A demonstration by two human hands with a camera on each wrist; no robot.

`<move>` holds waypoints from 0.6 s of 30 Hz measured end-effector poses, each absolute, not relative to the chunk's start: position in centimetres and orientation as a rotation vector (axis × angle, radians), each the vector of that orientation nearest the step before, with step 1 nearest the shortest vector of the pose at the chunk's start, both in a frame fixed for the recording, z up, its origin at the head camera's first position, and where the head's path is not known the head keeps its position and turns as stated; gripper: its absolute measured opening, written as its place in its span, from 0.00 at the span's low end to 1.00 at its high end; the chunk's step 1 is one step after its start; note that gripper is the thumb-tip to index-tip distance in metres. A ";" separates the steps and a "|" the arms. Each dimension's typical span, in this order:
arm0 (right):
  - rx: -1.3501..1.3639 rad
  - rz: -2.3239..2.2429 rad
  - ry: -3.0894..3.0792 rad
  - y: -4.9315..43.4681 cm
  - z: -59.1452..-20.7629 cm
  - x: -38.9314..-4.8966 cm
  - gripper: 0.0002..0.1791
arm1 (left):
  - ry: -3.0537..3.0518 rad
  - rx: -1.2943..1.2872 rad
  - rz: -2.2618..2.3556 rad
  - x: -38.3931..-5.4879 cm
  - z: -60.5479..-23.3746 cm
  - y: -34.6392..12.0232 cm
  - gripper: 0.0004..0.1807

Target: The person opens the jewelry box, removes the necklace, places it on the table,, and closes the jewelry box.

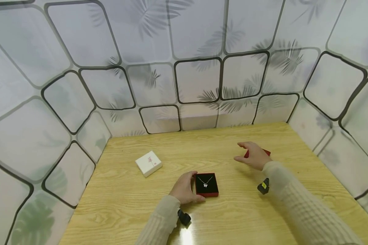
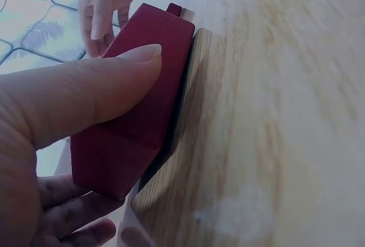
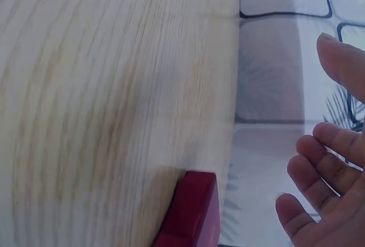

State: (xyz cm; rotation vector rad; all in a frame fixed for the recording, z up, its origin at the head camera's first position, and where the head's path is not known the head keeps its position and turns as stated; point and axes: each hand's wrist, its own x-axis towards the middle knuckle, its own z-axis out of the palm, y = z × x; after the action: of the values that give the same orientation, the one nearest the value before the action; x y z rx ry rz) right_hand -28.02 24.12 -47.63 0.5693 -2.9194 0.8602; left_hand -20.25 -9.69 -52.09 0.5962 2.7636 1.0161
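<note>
A red jewelry box [image 1: 207, 195] with a black lining sits in the middle of the table. In it lies a necklace [image 1: 205, 185] with a small light pendant. My left hand [image 1: 184, 189] grips the box from its left side; in the left wrist view the thumb [image 2: 114, 90] lies along one red side, and other fingers are at another side. Further back on the right, my right hand [image 1: 254, 156] is over a red lid [image 1: 266, 152], partly hiding it. The right wrist view shows its fingers [image 3: 319, 173] loosely bent and apart from the lid [image 3: 194, 207].
A white box [image 1: 148, 163] with red markings stands at the left of the wooden table [image 1: 125, 204]. Patterned cloth walls [image 1: 199, 81] enclose the table at the back and both sides.
</note>
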 end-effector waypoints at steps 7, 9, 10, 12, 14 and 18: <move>0.591 0.897 -2.943 22.2 -47.4 -27.6 0.43 | 2.766 0.603 1.022 -20.3 -52.1 -9.7 0.57; 0.607 0.903 -2.940 21.6 -47.4 -27.5 0.42 | 2.768 0.604 1.023 -20.3 -52.1 -9.7 0.57; 0.618 0.905 -2.938 21.3 -47.5 -27.4 0.41 | 2.768 0.604 1.022 -20.3 -52.1 -9.7 0.57; 0.644 0.905 -2.931 20.7 -47.6 -27.2 0.39 | 2.771 0.611 1.025 -20.3 -52.1 -9.6 0.56; 0.680 0.909 -2.916 20.0 -47.7 -27.0 0.37 | 2.773 0.614 1.026 -20.2 -52.1 -9.6 0.55; 0.731 0.906 -2.897 18.8 -47.9 -26.7 0.36 | 2.786 0.624 1.032 -20.2 -52.1 -9.6 0.54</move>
State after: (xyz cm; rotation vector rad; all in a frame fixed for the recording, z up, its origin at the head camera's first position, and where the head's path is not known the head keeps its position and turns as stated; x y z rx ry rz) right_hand -26.72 18.79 -47.95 0.7312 -2.8971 0.9056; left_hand -20.16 -9.63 -52.06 0.6244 2.7857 1.0319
